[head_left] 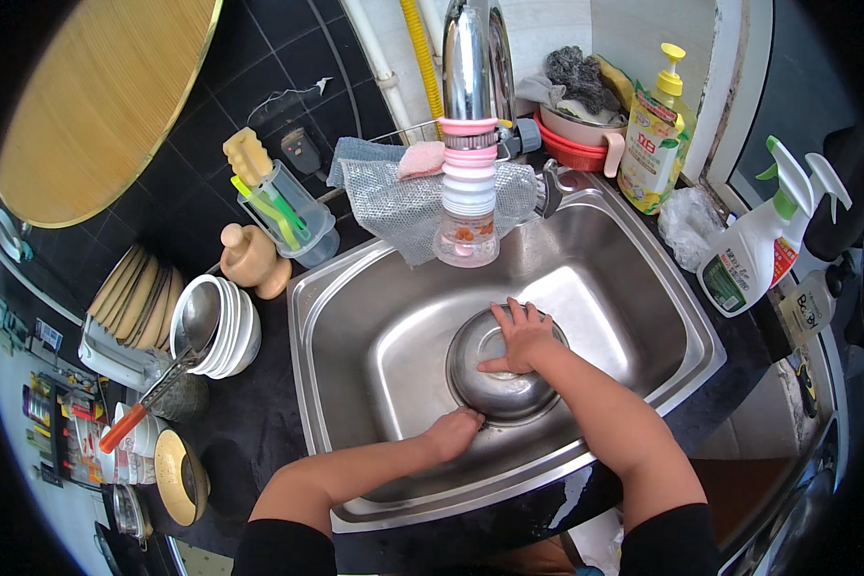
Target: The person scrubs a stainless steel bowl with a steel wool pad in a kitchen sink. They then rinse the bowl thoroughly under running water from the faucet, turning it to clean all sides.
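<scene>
A steel bowl [485,389] lies upside down on the floor of the stainless steel sink [394,480], its round base facing up. My right hand [522,338] rests flat on top of the bowl with fingers spread. Low on the bowl's near-left rim, my left hand [454,434] is closed, its fingertips partly hidden at the edge. Over the far side of the sink hangs the faucet [468,192] with a pink and white extension; I see no water running from it.
Left of the sink stand a wooden mortar [253,259], stacked white bowls [244,331] and a red-handled ladle [158,389]. A silvery cloth [403,206] hangs at the back. Soap bottle [655,144] and spray bottle [754,240] line the right side.
</scene>
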`<state>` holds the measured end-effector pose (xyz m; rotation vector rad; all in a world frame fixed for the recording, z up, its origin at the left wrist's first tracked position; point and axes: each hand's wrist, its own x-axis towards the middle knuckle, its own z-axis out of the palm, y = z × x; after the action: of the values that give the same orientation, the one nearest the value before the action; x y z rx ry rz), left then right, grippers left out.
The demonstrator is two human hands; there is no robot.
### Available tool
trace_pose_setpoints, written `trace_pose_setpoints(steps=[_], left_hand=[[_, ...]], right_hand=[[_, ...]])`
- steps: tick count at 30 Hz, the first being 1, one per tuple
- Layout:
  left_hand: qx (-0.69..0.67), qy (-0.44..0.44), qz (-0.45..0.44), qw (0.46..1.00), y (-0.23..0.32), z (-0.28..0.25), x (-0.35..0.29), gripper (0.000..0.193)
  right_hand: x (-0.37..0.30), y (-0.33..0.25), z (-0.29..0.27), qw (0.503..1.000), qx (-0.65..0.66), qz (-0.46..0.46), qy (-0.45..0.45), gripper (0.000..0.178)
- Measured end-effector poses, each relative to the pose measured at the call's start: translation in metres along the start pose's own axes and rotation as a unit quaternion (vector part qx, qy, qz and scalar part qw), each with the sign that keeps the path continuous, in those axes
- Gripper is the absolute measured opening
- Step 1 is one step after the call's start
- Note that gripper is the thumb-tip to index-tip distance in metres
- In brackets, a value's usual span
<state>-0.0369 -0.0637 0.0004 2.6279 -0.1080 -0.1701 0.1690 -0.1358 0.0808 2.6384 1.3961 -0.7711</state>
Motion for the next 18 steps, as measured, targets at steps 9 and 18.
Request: trace_pose_setpoints(steps=[9,18], left_hand=[[0.044,-0.098,-0.087,0.99,0.0,-0.044,0.008,0.012],[0.152,-0.108,-0.119,0.975,-0.024,-0.05,0.011,0.023]], right_hand=[[0.002,0.002,0.003,1.0,-0.015,0.003,0.003,0.116],[0.001,0.004,0.004,1.0,0.006,-0.002,0.018,0.115]])
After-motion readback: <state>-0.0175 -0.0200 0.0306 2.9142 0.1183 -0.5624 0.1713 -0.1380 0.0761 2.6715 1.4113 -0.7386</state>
